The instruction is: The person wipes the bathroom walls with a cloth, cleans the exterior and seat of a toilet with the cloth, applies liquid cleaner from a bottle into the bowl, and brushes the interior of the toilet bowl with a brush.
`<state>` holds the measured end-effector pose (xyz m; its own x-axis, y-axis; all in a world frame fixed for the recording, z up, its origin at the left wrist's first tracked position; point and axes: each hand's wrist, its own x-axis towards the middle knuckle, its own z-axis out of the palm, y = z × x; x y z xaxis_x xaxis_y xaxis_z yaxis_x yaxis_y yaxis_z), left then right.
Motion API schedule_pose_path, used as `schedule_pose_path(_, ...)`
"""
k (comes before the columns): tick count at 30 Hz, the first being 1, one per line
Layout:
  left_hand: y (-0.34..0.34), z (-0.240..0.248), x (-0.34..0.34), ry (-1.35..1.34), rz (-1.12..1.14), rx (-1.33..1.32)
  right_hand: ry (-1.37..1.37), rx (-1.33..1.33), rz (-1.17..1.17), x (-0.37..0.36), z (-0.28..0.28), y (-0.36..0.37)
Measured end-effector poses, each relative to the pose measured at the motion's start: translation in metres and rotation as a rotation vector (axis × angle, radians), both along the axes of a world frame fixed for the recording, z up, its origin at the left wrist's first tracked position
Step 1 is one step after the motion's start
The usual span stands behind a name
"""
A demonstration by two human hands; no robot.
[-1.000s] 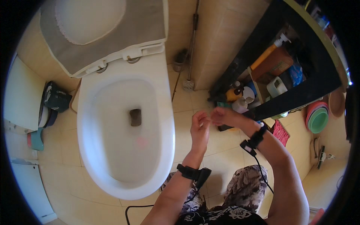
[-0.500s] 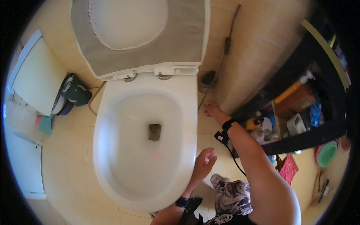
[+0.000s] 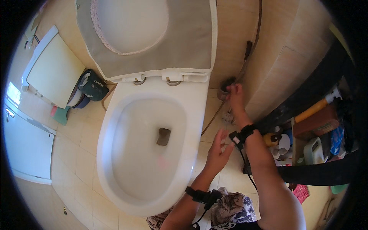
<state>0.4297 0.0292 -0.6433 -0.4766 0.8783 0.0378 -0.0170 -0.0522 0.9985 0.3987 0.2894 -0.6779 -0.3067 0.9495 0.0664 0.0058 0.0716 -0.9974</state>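
My right hand is at the dark round toilet brush holder, in the corner right of the toilet. Its fingers are bent together; what they hold, if anything, I cannot make out. A thin dark hose runs down the wall corner past this hand. Below, my left hand is open, palm up and fingers apart, beside the toilet's right rim. The white toilet bowl has its lid and grey-covered seat raised. A dark drain opening and a faint pink patch show inside the bowl.
A black-framed shelf at the right holds bottles and a brown box. A clear crumpled-looking thing lies on the floor below my right hand. At the left are a dark green bag, a cream panel and a white door.
My right hand has moved up and away to the brush holder. The left has risen beside the bowl and spread its fingers. The view has shifted slightly.
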Motion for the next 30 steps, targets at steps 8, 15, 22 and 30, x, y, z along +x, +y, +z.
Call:
schedule_pose_path(8, 0.02, 0.014, 0.011, 0.007, -0.011, 0.094, -0.138, 0.38, -0.258, -0.007, 0.108, 0.027)
schedule_pose_path(15, -0.003, 0.005, 0.017, -0.011, -0.004, -0.059, -0.283, 0.312, -0.257, -0.033, -0.003, 0.109)
schedule_pose_path(22, -0.01, -0.009, 0.005, -0.026, 0.064, -0.084, -0.377, 0.481, -0.342, -0.03, -0.001, 0.086)
schedule_pose_path(30, -0.021, -0.029, 0.012, -0.056, -0.007, -0.115, -0.17, 0.332, -0.364, -0.033, 0.073, 0.119)
